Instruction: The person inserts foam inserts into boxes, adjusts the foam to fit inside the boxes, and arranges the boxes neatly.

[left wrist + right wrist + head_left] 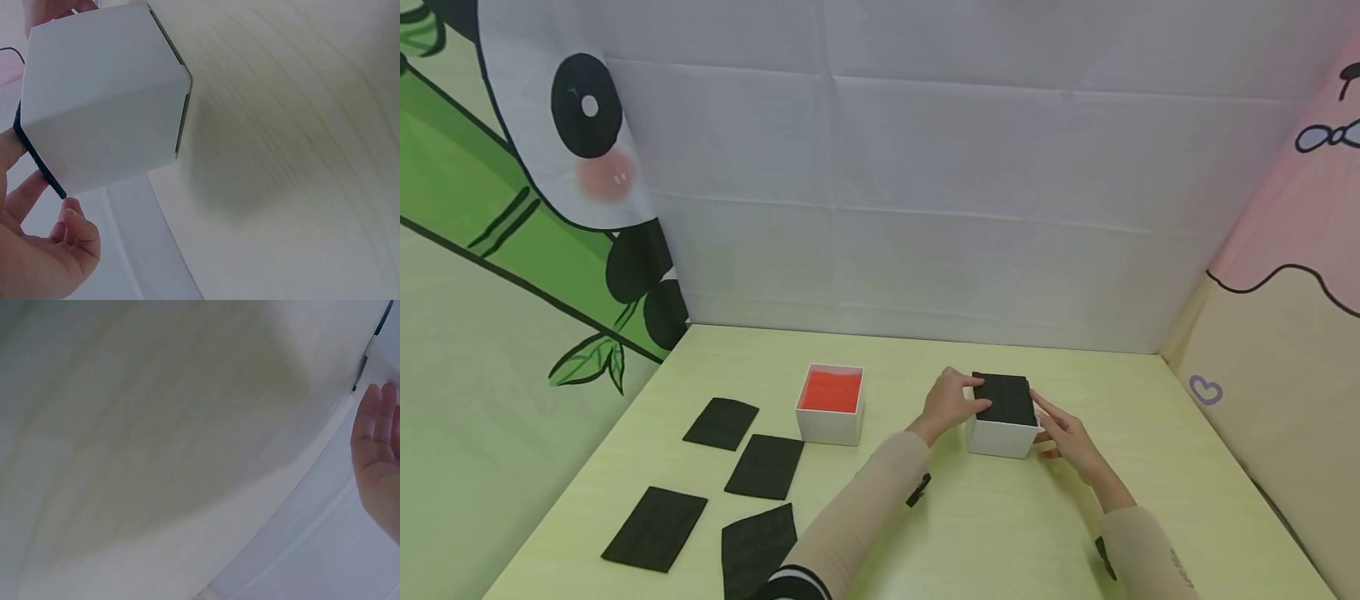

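Note:
A black cloth square (1004, 398) covers the top of a white box (1002, 439) on the right half of the table. My left hand (950, 401) reaches in from the left, thumb and a finger on the cloth's left edge. In the left wrist view, the fingers (30, 189) of that hand lie against the dark edge of the cloth, others curled beside the box's corner. My right hand (1071, 440) rests its extended fingers along the box's right side. The right wrist view shows these fingers (370, 419) close to the box's lower edge.
Left of the middle stands another white box (830, 428) with red cloth (831, 391) in it. Several black cloth squares (655, 529) lie spread over the left part of the table (940, 533). A pale curtain (925, 167) hangs behind the table's far edge.

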{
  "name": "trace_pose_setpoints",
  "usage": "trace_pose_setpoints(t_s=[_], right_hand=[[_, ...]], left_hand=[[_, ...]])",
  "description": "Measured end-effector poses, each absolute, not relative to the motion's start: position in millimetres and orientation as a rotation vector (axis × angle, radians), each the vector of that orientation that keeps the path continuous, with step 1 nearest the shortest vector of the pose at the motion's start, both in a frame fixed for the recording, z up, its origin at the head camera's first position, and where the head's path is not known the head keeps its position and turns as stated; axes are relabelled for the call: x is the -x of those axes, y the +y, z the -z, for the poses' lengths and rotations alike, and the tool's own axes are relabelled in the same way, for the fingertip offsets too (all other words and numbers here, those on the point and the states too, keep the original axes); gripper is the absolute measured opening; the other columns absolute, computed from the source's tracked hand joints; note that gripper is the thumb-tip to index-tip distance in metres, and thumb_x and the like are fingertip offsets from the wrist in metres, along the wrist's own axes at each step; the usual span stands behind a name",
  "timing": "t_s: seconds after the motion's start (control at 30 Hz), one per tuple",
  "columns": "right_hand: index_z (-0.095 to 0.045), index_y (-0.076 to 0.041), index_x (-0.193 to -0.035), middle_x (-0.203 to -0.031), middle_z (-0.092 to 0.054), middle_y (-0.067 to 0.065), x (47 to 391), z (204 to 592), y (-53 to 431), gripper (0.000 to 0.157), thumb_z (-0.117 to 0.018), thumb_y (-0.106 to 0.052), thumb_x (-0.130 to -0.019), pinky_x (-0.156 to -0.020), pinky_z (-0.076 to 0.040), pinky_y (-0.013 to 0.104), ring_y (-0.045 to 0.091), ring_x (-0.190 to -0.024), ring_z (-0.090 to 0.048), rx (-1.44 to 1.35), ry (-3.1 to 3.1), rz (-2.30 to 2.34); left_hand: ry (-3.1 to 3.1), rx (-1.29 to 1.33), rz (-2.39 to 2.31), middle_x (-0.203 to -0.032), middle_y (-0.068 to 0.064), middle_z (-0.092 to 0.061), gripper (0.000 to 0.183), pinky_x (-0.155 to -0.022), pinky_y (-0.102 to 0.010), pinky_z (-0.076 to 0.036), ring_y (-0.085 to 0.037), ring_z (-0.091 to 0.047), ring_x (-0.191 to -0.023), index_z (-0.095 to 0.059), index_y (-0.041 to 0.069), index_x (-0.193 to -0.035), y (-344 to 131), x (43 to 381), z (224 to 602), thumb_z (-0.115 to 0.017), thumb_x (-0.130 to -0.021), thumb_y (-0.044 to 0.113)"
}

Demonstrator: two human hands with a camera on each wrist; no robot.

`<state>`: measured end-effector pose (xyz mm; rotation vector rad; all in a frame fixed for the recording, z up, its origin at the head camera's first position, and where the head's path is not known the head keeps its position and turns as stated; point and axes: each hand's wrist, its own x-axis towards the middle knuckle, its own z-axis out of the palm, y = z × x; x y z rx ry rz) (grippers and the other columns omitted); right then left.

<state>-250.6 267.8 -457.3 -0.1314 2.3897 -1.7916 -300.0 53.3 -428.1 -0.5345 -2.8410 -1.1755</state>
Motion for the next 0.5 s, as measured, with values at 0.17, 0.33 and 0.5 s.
trace_pose_setpoints(t_s=[0.17,0.33,0.5], right_hand=[[-0.024,-0.008,-0.141,-0.132,-0.033,0.03,250.7,458.1,268.7,0.053,-0.042,-0.028,-0.096,-0.065,-0.051,0.045,0.025,-0.079,-0.058,0.125,2.381,1.803],[-0.025,-0.009,-0.141,-0.13,-0.036,0.03,250.8,458.9,268.2,0.052,-0.042,-0.029,-0.095,-0.064,-0.051,0.043,0.024,-0.079,-0.058,0.102,2.379,1.809],[-0.025,-0.009,-0.141,-0.127,-0.038,0.031,250.5,457.6,267.1,0.052,-0.041,-0.029,-0.096,-0.064,-0.051,0.043,0.023,-0.078,-0.058,0.106,2.386,1.803]], left_hand=[[-2.886,0.516,1.047,-0.095,-0.005,-0.051,0.035,-0.057,-0.019,-0.04,-0.015,-0.05,-0.082,-0.068,0.016,-0.107,57.1,301.8,427.2,-0.071,-0.076,0.031],[-2.96,0.507,0.943,-0.094,-0.003,-0.047,0.037,-0.055,-0.019,-0.04,-0.015,-0.047,-0.082,-0.068,0.017,-0.107,60.5,299.9,429.1,-0.072,-0.074,0.034],[-2.964,0.525,0.782,-0.102,-0.004,-0.047,0.04,-0.062,-0.022,-0.042,-0.016,-0.045,-0.091,-0.068,0.018,-0.107,63.7,298.0,428.2,-0.072,-0.073,0.038]])
